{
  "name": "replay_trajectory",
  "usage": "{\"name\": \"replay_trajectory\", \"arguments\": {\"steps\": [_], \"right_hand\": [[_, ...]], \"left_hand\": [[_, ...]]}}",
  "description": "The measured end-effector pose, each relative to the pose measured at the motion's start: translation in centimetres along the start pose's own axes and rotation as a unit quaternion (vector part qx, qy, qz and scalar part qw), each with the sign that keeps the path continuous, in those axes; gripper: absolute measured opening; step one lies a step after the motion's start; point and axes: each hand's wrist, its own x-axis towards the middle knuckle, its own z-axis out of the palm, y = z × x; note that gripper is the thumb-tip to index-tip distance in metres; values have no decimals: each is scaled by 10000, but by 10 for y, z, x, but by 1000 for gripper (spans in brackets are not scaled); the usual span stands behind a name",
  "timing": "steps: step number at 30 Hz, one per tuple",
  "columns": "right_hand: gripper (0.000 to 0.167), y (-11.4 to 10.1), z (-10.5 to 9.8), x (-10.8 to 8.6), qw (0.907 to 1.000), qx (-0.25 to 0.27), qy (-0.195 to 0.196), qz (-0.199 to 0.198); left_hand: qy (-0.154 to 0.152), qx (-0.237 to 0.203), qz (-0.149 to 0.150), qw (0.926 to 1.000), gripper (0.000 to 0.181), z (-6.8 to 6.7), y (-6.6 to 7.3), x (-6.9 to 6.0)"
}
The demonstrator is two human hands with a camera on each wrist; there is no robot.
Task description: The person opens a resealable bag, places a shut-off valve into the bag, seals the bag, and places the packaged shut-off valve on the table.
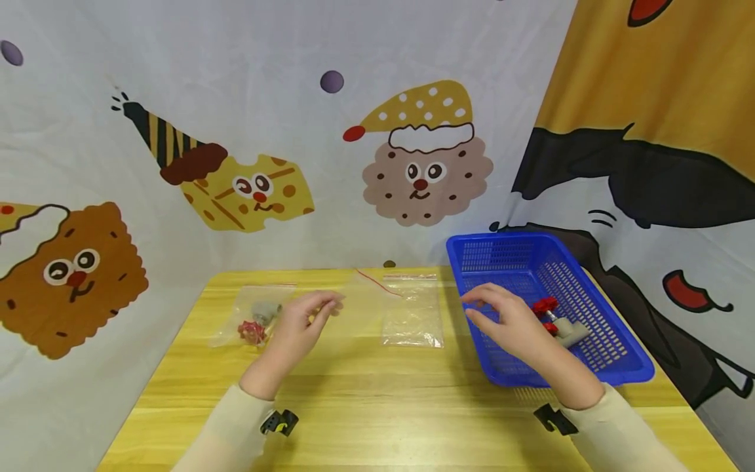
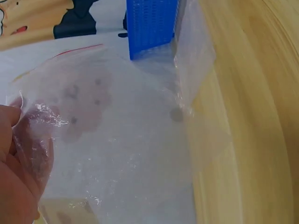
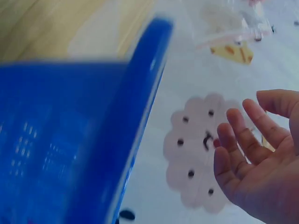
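My left hand (image 1: 297, 331) pinches a clear zip bag (image 2: 126, 135) between thumb and fingers. The thin bag, with its red seal line, stretches rightward from the fingertips above the table. My right hand (image 1: 513, 321) hovers over the left rim of the blue basket (image 1: 619, 377), fingers parted and lightly bent, holding nothing. Inside that basket lie red-handled, beige valve-like fittings (image 1: 572, 334). Left of my left hand lies a filled clear bag (image 1: 227, 331), holding a red knob (image 1: 252, 332) and a grey fitting (image 1: 265, 311), partly hidden by the hand.
Another clear zip bag (image 1: 413, 318) lies flat on the wooden table (image 1: 366, 406), just left of the basket. Behind the table hangs a curtain (image 1: 330, 216) printed with cartoon figures.
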Motion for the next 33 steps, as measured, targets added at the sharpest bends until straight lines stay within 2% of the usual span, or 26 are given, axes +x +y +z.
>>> {"name": "replay_trajectory", "arguments": {"steps": [4, 8, 15, 23, 33], "right_hand": [[21, -13, 15, 4, 9991, 306, -73, -294], [24, -24, 29, 6, 9978, 593, -130, -265], [32, -39, 47, 9, 9943, 1032, -222, -174], [29, -50, 69, 21, 9938, 1105, -97, -77], [9, -49, 85, 24, 9945, 904, 459, -250]], "left_hand": [[-20, 278, 325, 9991, 17, 1, 6, 0], [-106, 470, 412, 9980, 16, 2, 9, 0], [-241, 470, 561, 9970, 16, 3, 11, 0], [-411, 255, 458, 9978, 17, 6, 11, -1], [-300, 351, 316, 9984, 15, 11, 11, -1]]}}
